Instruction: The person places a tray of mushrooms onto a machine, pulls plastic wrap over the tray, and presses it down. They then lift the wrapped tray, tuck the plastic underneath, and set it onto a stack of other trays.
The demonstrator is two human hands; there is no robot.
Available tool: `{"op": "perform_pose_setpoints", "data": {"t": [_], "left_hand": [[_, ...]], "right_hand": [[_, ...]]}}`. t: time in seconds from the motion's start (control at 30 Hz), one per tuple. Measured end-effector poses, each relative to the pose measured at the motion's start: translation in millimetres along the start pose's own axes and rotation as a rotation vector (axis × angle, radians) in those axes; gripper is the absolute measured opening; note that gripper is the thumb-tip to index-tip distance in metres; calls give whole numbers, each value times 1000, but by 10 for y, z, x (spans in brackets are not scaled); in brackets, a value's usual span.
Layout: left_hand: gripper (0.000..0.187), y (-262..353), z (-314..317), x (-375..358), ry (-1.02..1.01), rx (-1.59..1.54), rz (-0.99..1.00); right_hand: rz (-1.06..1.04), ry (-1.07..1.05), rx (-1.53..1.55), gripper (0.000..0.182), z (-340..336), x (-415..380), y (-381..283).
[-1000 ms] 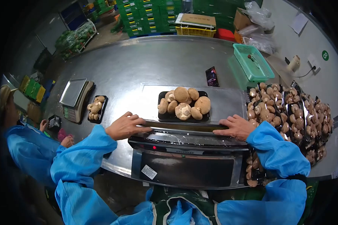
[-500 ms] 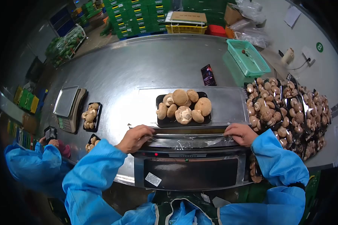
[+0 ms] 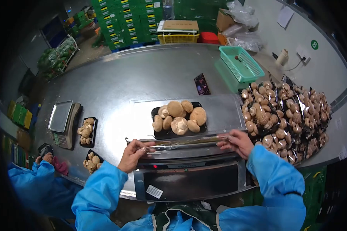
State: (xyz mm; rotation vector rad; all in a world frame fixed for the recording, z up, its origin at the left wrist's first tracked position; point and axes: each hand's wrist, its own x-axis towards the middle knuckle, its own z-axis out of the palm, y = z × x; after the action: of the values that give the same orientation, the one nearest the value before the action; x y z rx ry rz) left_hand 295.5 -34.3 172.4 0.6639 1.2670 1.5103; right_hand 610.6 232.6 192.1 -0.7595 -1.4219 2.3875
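A strip of clear cling film (image 3: 181, 145) is stretched between my two hands over the wrapping machine (image 3: 192, 181). My left hand (image 3: 132, 154) pinches its left end. At the other end, my right hand (image 3: 237, 143) grips the film with thumb and fingers. Just beyond the film, a black tray (image 3: 158, 133) sits on the machine's metal plate (image 3: 223, 115). Several brown mushrooms (image 3: 175, 109) are heaped in it, one showing its pale underside. Neither hand touches the tray.
Film-wrapped mushroom trays (image 3: 293, 119) are piled at right. A phone (image 3: 202, 84) and a green basket (image 3: 241, 63) lie farther back. On the left stand a scale (image 3: 63, 125) and two mushroom trays (image 3: 87, 132). A co-worker's blue sleeve (image 3: 31, 181) shows at far left.
My hands have lifted the film up off the machine's front, and it is now a taut, narrow band nearer the tray. The whole view has shifted slightly.
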Motion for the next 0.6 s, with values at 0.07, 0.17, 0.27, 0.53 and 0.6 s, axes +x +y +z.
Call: {"op": "perform_pose_setpoints", "data": {"t": [0.07, 0.17, 0.27, 0.53, 0.6], "left_hand": [[3, 216, 73, -119, 75, -101, 22], [4, 721, 150, -297, 118, -162, 313], [1, 1358, 222, -10, -24, 85, 835], [70, 969, -455, 1707, -298, 1803, 747], [70, 761, -509, 1754, -337, 1754, 609]], "right_hand": [[-71, -29, 333, 9, 138, -210, -23], [-312, -5, 231, 13, 384, -349, -527], [-748, 6, -253, 9, 558, -38, -1078], [-906, -312, -2099, 66, -101, 1631, -979], [-813, -355, -2182, 68, -167, 1744, -821]]}}
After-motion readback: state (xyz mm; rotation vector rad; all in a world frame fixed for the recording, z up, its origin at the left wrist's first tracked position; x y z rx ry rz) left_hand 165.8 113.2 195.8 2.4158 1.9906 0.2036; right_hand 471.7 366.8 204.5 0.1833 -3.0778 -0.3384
